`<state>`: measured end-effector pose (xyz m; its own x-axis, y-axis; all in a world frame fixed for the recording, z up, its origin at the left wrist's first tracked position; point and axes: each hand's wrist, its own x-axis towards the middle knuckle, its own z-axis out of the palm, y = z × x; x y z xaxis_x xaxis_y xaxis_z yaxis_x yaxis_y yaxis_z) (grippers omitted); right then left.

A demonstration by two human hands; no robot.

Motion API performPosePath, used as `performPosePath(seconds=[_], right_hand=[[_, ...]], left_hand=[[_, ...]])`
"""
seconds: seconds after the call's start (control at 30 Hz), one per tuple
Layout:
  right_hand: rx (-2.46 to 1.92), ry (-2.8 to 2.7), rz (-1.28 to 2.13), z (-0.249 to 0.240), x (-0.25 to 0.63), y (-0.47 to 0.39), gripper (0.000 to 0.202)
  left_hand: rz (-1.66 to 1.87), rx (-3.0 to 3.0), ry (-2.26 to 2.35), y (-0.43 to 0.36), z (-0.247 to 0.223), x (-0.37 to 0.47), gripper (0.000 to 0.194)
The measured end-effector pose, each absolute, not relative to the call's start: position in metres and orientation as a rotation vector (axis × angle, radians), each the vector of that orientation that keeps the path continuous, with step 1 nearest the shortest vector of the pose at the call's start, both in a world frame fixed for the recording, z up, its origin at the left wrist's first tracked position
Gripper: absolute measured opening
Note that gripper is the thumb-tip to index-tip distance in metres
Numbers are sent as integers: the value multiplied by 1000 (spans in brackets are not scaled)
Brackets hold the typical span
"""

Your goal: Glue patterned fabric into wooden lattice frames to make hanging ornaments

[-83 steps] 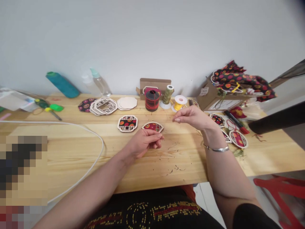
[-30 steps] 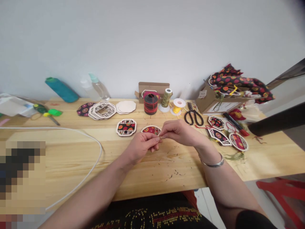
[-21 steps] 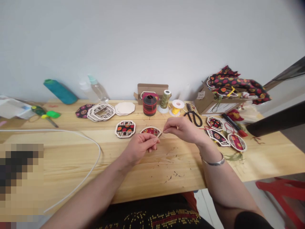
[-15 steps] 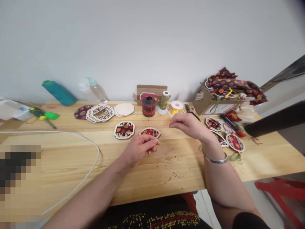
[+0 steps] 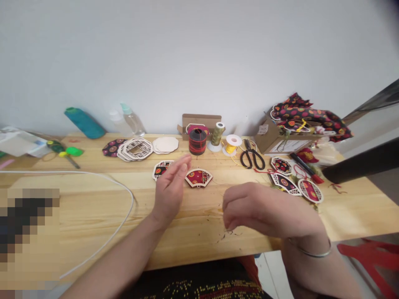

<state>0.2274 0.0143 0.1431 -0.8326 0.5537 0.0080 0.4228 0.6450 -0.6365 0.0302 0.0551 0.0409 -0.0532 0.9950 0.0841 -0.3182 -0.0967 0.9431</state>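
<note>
My left hand (image 5: 171, 187) is raised over the table, its fingers straight and pressed together with the thumb against them. Whatever they may hold is too small to make out. Behind it, partly covered, lies an octagonal lattice ornament (image 5: 159, 169) with dark patterned fabric. Just right of the fingers, a fan-shaped wooden ornament (image 5: 198, 177) with red fabric lies flat, small loops at top and bottom. My right hand (image 5: 258, 207) hangs over the table nearer me, fingers curled down. Its fingertips are mostly hidden, and I cannot make out what is in them. Dark thread scraps (image 5: 229, 234) lie beneath.
Along the wall stand a red-black thread spool (image 5: 197, 141), an olive thread cone (image 5: 217, 135) and a yellow spool (image 5: 232, 145). Scissors (image 5: 252, 159) lie beside them. To the right are finished ornaments (image 5: 285, 184) and a cardboard box (image 5: 271, 139). A white cable (image 5: 129, 199) curves across the left side.
My right hand has come down and toward me, uncovering the scissors. My left hand has shifted left and tilted upward, leaving the fan-shaped ornament fully visible.
</note>
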Motion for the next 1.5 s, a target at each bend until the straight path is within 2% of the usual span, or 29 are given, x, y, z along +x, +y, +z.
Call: performPosePath(seconds=[0.17,0.27,0.43,0.77,0.83,0.93,1.03,1.27,1.5], right_hand=[[-1052,-2743,638,117,209,26,26],[-1124,-2688,654,104,214,38,24],[-1140,-2654,611,100,219,40,21],[-1232,-2573,565,101,234,42,21],[-1458,-2500,447,96,248,51,20],[-2228,-2169,77,83,273,69,24],[-2477,-2002,-37,67,291,84,24],[-2577,-1892,-108,43,297,96,28],[-2550,-1952,-142,55,292,89,31]], left_hand=[[828,925,567,45,35,36,35],[671,955,573,41,36,37,40],[544,1167,801,42,46,38,23],[560,1075,987,42,39,41,18],[577,1056,1014,42,39,40,19],[657,1033,1007,46,38,39,20],[741,971,1002,51,38,38,21],[784,926,991,54,39,39,26],[798,997,999,53,35,39,27]])
